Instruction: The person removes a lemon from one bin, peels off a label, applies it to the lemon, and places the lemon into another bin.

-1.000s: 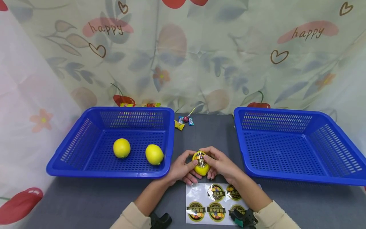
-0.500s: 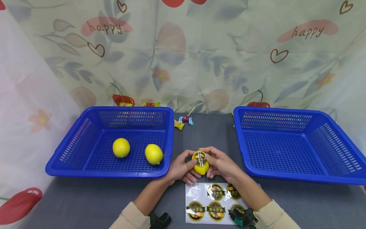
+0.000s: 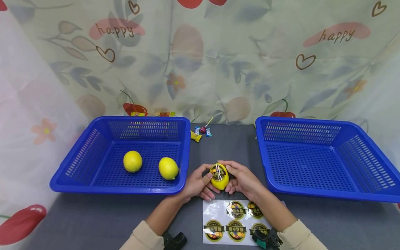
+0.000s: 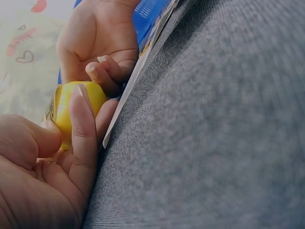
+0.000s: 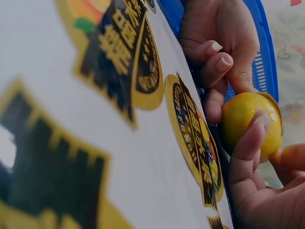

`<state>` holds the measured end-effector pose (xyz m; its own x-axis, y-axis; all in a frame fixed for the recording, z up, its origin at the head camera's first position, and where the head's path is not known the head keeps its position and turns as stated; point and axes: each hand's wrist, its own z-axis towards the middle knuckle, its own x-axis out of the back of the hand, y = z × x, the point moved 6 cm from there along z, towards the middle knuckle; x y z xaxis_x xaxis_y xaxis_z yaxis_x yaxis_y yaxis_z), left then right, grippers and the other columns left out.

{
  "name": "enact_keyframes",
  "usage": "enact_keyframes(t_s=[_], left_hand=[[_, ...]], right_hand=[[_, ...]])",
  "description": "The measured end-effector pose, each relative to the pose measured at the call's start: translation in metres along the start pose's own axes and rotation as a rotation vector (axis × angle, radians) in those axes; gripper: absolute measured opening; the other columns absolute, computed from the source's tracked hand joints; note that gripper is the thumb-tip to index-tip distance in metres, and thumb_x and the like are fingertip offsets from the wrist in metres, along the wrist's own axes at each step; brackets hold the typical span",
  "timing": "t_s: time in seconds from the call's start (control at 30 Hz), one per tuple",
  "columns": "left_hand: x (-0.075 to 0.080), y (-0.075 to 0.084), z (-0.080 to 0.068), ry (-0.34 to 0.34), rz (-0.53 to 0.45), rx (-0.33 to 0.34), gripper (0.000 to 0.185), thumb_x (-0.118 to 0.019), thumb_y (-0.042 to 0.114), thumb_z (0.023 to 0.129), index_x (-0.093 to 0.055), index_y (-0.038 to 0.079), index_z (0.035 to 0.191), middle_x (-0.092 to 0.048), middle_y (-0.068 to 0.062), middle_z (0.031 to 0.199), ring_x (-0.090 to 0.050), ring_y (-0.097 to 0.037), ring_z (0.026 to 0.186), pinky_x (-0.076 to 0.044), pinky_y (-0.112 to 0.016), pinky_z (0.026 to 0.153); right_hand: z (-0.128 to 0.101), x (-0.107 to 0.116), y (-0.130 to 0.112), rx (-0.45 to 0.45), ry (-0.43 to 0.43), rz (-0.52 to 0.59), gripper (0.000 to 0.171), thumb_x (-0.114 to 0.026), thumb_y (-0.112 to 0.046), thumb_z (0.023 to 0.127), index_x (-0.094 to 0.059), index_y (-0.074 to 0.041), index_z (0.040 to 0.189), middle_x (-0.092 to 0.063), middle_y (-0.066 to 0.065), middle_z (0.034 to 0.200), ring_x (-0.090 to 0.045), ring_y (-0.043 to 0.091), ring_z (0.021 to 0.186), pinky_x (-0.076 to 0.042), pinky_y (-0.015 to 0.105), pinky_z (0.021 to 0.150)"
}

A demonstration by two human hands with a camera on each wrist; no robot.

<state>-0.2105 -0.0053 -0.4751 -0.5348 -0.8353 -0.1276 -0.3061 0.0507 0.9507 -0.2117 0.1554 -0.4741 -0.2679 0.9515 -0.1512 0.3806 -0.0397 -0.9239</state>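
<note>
Both hands, left hand [image 3: 197,183] and right hand [image 3: 242,180], curl round lemon [image 3: 219,177]; uneven thumb pressure risks wrinkling the round sticker [image 3: 218,172].

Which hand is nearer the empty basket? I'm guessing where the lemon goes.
Right. The right hand holds the lemon on the side facing the empty basket; the left hand grips its far side.

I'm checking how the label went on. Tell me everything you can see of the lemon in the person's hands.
The lemon is small, glossy and yellow, with a round black-and-gold sticker on its upper face. It is held between the two baskets, just beyond the sticker sheet. The left hand and right hand cup it from either side, thumbs near the sticker.
</note>
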Motion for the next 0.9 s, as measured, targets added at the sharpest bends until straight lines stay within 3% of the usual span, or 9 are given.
enact_keyframes(t_s=[0.2,0.27,0.33,0.5,0.63,0.8,0.9], left_hand=[[0.001,-0.001,0.002,0.015,-0.014,-0.046,0.051,-0.033,0.001,0.107,-0.034,0.019,0.156,-0.070,-0.022,0.092,-0.064,-0.015,0.057,-0.055,-0.027,0.049],[0.001,-0.001,0.002,0.016,-0.018,-0.050,0.058,-0.035,-0.004,0.104,-0.033,0.021,0.156,-0.070,-0.021,0.092,-0.064,-0.015,0.058,-0.055,-0.027,0.049],[0.001,-0.001,0.002,0.019,-0.018,-0.053,0.061,-0.038,-0.006,0.102,-0.034,0.021,0.157,-0.070,-0.021,0.091,-0.064,-0.016,0.058,-0.054,-0.027,0.049],[0.000,0.000,0.001,0.033,0.016,-0.073,0.059,-0.046,-0.001,0.102,-0.037,0.020,0.156,-0.069,-0.019,0.088,-0.065,-0.016,0.057,-0.054,-0.027,0.048],[-0.001,-0.001,0.000,0.016,0.058,-0.087,0.055,-0.047,0.003,0.104,-0.035,0.017,0.156,-0.068,-0.015,0.092,-0.065,-0.016,0.058,-0.055,-0.028,0.049],[-0.002,0.000,-0.001,-0.009,0.090,-0.100,0.043,-0.049,0.006,0.104,-0.042,0.005,0.147,-0.070,-0.017,0.099,-0.065,-0.015,0.060,-0.055,-0.027,0.050],[-0.002,0.000,-0.001,-0.021,0.078,-0.109,0.038,-0.050,0.004,0.103,-0.047,-0.001,0.141,-0.070,-0.018,0.100,-0.064,-0.014,0.060,-0.054,-0.025,0.050]], right_hand=[[0.003,0.001,-0.003,0.012,-0.014,0.027,0.057,-0.044,-0.045,0.106,-0.039,-0.012,0.153,-0.051,0.017,0.129,-0.059,0.015,0.061,-0.052,0.026,0.058],[0.002,-0.002,-0.006,0.048,-0.016,-0.043,0.060,-0.052,-0.044,0.104,-0.038,-0.011,0.152,-0.050,0.018,0.128,-0.060,0.017,0.062,-0.053,0.027,0.058],[-0.001,-0.005,-0.011,0.105,-0.007,-0.198,0.067,-0.065,-0.039,0.098,-0.036,-0.010,0.152,-0.050,0.022,0.125,-0.061,0.021,0.064,-0.054,0.030,0.057],[-0.011,-0.017,-0.030,0.299,0.124,-0.762,0.082,-0.086,-0.028,0.080,-0.042,-0.008,0.146,-0.050,0.021,0.118,-0.059,0.021,0.075,-0.054,0.034,0.060],[-0.024,-0.025,-0.051,0.360,0.210,-1.016,0.073,-0.088,-0.028,0.075,-0.053,-0.010,0.137,-0.056,0.011,0.110,-0.055,0.018,0.081,-0.049,0.032,0.065],[-0.045,-0.031,-0.097,0.403,0.172,-1.058,0.072,-0.085,-0.027,0.076,-0.051,-0.010,0.137,-0.057,0.009,0.113,-0.057,0.020,0.083,-0.051,0.033,0.067],[-0.054,-0.020,-0.133,0.411,0.166,-1.044,0.076,-0.084,-0.025,0.079,-0.045,-0.006,0.141,-0.057,0.012,0.115,-0.058,0.023,0.090,-0.053,0.036,0.071]])
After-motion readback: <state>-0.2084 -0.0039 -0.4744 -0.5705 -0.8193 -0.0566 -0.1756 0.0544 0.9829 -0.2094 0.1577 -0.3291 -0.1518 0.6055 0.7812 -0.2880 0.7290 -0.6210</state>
